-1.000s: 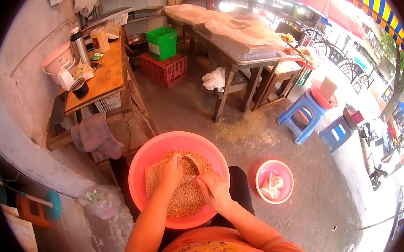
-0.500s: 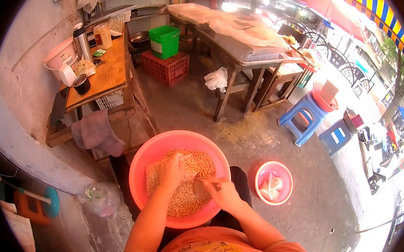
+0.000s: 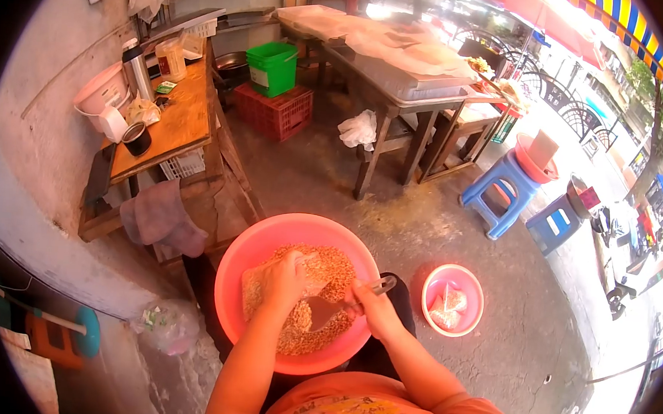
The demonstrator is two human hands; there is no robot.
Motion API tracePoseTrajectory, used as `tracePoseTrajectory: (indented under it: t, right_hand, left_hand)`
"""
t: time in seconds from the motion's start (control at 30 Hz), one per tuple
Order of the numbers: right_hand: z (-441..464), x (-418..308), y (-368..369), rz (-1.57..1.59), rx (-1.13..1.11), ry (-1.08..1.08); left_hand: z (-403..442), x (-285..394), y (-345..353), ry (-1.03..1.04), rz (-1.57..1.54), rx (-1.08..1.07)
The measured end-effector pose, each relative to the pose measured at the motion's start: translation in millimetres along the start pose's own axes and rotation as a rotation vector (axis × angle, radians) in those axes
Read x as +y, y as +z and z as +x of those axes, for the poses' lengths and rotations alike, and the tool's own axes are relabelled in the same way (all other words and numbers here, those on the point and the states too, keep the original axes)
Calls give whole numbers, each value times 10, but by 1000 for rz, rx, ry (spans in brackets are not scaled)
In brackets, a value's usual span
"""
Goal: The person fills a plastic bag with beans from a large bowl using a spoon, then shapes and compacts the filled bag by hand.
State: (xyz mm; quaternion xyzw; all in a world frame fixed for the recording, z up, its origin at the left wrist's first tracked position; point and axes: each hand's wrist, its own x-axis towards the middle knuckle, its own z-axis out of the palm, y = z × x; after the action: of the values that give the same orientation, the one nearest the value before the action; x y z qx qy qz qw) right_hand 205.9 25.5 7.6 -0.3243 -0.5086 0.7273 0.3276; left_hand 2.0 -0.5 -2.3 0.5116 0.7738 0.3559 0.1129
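Note:
A large pink basin [image 3: 235, 239] rests between the person's legs, with many small tan grains [image 3: 335, 271] inside. My left hand [image 3: 284, 279] is closed on the top of a clear plastic bag [image 3: 251, 287] that looks filled with grains and leans in the basin's left part. A metal scoop [image 3: 323, 309] lies low over the grains, its handle tip sticking out past the basin's right rim. My right hand [image 3: 368, 302] is wrapped round the scoop's handle. The scoop's bowl is beside the bag, to its right.
To the right, a small pink basin [image 3: 426, 287] on the floor holds bagged grains. A wooden table [image 3: 175, 131] with a dark cup and a flask stands left. Ahead are a red crate [image 3: 280, 119], a green bucket [image 3: 272, 72], a covered table [image 3: 400, 100] and a blue stool [image 3: 499, 192].
My right hand has turned the scoop, so its handle now points up to the right and its bowl lies nearer the bag. My left hand has stayed at the bag.

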Motion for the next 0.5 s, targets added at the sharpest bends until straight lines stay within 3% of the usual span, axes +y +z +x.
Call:
tracePoseTrajectory:
  t: [0.17, 0.23, 0.37, 0.5]
  right_hand:
    - [9, -282, -118, 103, 154, -145]
    - [35, -348, -108, 132, 216, -239]
    - [13, -434, 68, -198, 307, -341]
    - [59, -172, 169, -800, -21, -653]
  left_hand:
    - [14, 57, -44, -53, 28, -71]
    - [0, 16, -1, -12, 12, -10]
    - [5, -20, 20, 20, 59, 23]
    - [-1, 28, -5, 8, 60, 11]
